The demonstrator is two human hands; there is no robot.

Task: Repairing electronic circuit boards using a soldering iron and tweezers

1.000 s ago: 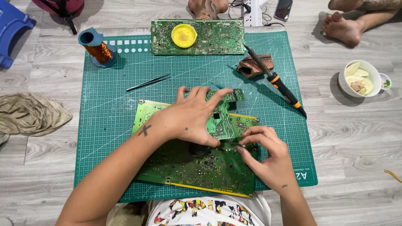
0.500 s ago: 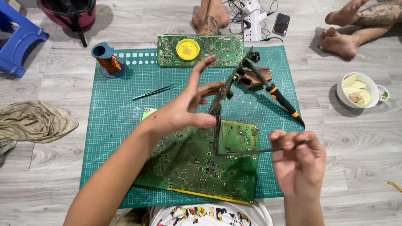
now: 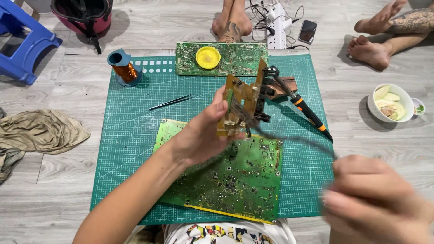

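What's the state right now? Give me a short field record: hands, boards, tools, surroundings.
left hand: holds small circuit board upright above the mat
right hand: blurred, low right; grips a thin dark tool, kind unclear
large circuit board: flat on green cutting mat
far board: yellow disc on it
tools: tweezers, soldering iron, copper wire spool
surroundings: bowl, cloth

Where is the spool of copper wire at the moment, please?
In the head view, the blue spool of copper wire stands upright at the far left corner of the green cutting mat, left of the yellow-lidded circuit board and beyond the black tweezers.
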